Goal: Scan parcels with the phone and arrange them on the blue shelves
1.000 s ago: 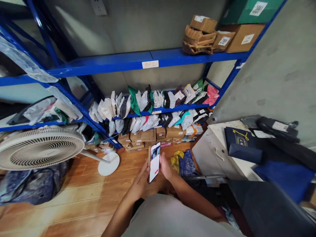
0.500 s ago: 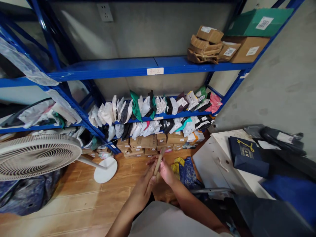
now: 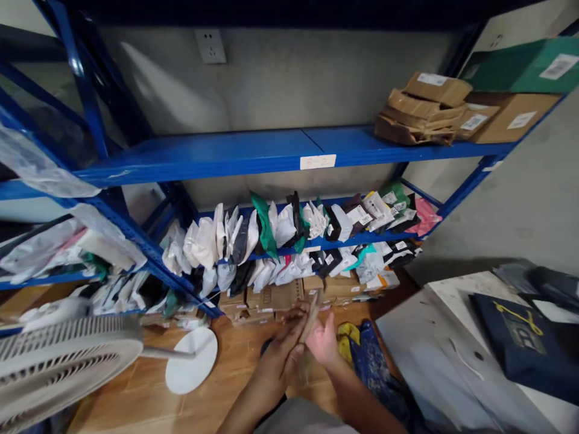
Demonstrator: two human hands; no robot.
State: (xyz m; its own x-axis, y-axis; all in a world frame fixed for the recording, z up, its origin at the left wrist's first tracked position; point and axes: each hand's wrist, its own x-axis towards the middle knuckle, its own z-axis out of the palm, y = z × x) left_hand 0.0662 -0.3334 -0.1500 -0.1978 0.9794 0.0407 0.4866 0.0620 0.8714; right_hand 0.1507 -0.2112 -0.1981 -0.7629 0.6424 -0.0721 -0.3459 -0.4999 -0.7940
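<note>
My left hand [image 3: 286,348] is closed on a thin, flat brown piece [image 3: 310,320], seen edge-on, that looks like cardboard or a small flat parcel. Its thumb lies along the near edge and its fingers along the left face. Just right of the piece, my right hand [image 3: 323,342] has its palm turned towards it and its thumb stretched up and apart. The right fingertips are partly hidden behind the piece, so whether they touch it I cannot tell. Beyond both hands, cardboard boxes [image 3: 287,293] stand on the floor under the shelves.
A blue rack [image 3: 235,158] fills the front, with rows of bagged parcels [image 3: 284,226] and brown boxes [image 3: 423,108] at upper right. A white fan [image 3: 67,361] stands left. A white table [image 3: 470,283] with a dark blue bag [image 3: 506,337] is at right, beside a blue-yellow sack [image 3: 362,349].
My view has moved closer to the rack and tilted up. Both hands still stay around the brown piece, and my right thumb has spread away from it.
</note>
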